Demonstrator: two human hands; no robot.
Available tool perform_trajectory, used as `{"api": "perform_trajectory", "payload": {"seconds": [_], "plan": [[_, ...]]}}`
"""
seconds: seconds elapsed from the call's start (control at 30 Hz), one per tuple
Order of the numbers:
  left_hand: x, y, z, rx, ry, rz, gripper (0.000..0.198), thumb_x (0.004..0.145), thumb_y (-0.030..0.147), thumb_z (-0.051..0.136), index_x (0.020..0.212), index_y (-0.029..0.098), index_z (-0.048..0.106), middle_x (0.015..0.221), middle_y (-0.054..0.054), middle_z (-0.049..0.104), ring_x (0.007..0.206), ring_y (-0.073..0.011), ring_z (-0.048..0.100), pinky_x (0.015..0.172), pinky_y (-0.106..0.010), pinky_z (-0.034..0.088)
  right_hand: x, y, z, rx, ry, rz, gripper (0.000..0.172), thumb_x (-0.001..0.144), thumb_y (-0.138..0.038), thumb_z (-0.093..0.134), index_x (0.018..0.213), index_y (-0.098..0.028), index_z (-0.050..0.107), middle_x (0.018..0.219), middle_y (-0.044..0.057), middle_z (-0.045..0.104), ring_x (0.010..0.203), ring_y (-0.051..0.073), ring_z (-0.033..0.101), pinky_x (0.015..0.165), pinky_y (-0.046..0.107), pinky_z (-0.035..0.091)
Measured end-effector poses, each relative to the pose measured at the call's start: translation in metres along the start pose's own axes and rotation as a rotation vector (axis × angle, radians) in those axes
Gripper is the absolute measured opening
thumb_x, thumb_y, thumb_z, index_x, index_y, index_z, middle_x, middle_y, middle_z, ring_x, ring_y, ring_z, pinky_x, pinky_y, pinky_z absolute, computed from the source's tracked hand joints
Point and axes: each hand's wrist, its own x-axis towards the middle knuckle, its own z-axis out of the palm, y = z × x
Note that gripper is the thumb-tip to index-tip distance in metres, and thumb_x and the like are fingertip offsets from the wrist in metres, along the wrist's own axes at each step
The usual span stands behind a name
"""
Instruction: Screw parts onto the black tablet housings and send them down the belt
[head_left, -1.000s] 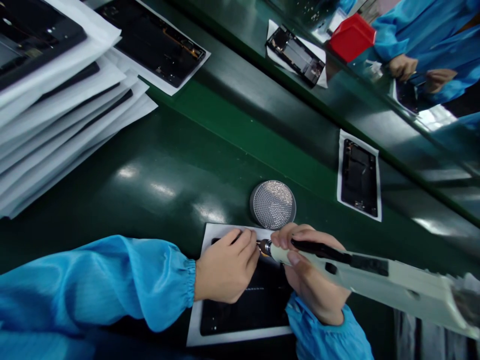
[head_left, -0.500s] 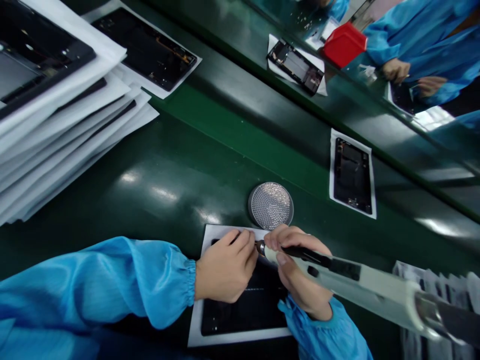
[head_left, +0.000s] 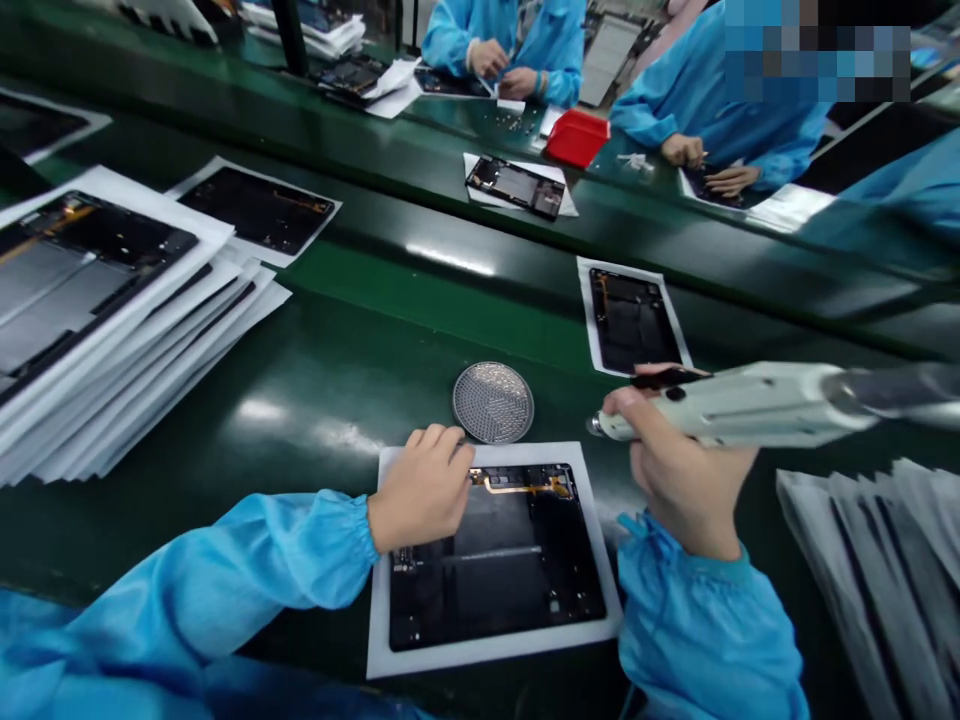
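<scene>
A long dark green bench is being worked at here, with a second green bench being run alongside it, and blue-gowned co-workers are being seen bent over their own pieces across the way. A red bin is being kept on that far bench. On the near one, a tall stack of tablets on white sheets is being piled up on the left, and another bundle of sheets is being held at the right edge.

Dead centre, an opened tablet back panel is being laid on a white sheet, directly under the left hand. Its fingers are being kept together and rested on the panel's upper left edge, closed around nothing. The right hand is being held just off the panel's upper right corner, its fingers clamped on an electric screwdriver, with the tip being kept clear of the panel. A round metal screw tray is being left just above the panel.
</scene>
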Motion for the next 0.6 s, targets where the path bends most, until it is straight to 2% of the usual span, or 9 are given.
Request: {"api": "perform_trajectory", "payload": {"seconds": [0.1, 0.23, 0.33, 0.43, 0.53, 0.6], "plan": [[0.007, -0.001, -0.003, -0.01, -0.056, -0.05, 0.023, 0.092, 0.021, 0.049, 0.11, 0.012, 0.06, 0.112, -0.014, 0.056, 0.097, -0.0278, 0.05, 0.082, -0.043, 0.047, 0.016, 0.009, -0.012, -0.064, -0.009, 0.005, 0.035, 0.071, -0.029, 0.082, 0.103, -0.022, 0.069, 0.074, -0.001, 0.065, 0.066, 0.017, 0.062, 0.067, 0.033, 0.053], [0.01, -0.007, -0.005, 0.066, -0.137, -0.067, 0.018, 0.092, 0.017, 0.048, 0.104, 0.013, 0.061, 0.101, -0.011, 0.057, 0.092, -0.0258, 0.049, 0.081, -0.041, 0.046, 0.028, 0.01, -0.025, -0.101, -0.106, -0.045, 0.045, 0.071, -0.027, 0.079, 0.114, -0.024, 0.067, 0.077, -0.001, 0.063, 0.069, 0.018, 0.061, 0.072, 0.034, 0.052], [0.012, -0.01, -0.003, 0.158, -0.173, -0.055, 0.014, 0.092, 0.013, 0.046, 0.093, 0.015, 0.061, 0.092, -0.01, 0.056, 0.088, -0.0248, 0.05, 0.079, -0.039, 0.047, 0.033, 0.006, -0.034, -0.096, -0.21, -0.052, 0.038, 0.072, -0.027, 0.073, 0.11, -0.024, 0.066, 0.077, -0.001, 0.063, 0.072, 0.02, 0.06, 0.073, 0.036, 0.05], [0.011, -0.006, 0.0, 0.259, -0.163, -0.043, 0.017, 0.091, 0.009, 0.044, 0.085, 0.015, 0.059, 0.092, -0.011, 0.055, 0.086, -0.0253, 0.05, 0.076, -0.039, 0.047, 0.038, 0.004, -0.046, -0.186, -0.301, -0.019, 0.027, 0.072, -0.036, 0.072, 0.095, -0.022, 0.066, 0.082, 0.002, 0.066, 0.076, 0.022, 0.062, 0.073, 0.037, 0.048], [0.001, 0.002, 0.004, 0.36, -0.121, -0.048, 0.018, 0.086, 0.003, 0.044, 0.087, 0.015, 0.058, 0.094, -0.011, 0.054, 0.085, -0.0251, 0.052, 0.073, -0.038, 0.048, 0.043, 0.006, -0.058, -0.281, -0.354, -0.005, 0.031, 0.073, -0.048, 0.072, 0.087, -0.021, 0.066, 0.088, 0.004, 0.069, 0.076, 0.023, 0.062, 0.07, 0.037, 0.047], [-0.01, 0.007, 0.005, 0.377, -0.051, -0.056, 0.024, 0.082, -0.001, 0.041, 0.091, 0.015, 0.056, 0.093, -0.009, 0.053, 0.077, -0.0213, 0.052, 0.069, -0.033, 0.049, 0.047, 0.009, -0.065, -0.311, -0.32, -0.02, 0.034, 0.075, -0.052, 0.071, 0.085, -0.021, 0.067, 0.085, 0.005, 0.069, 0.073, 0.023, 0.062, 0.065, 0.035, 0.047]]}}
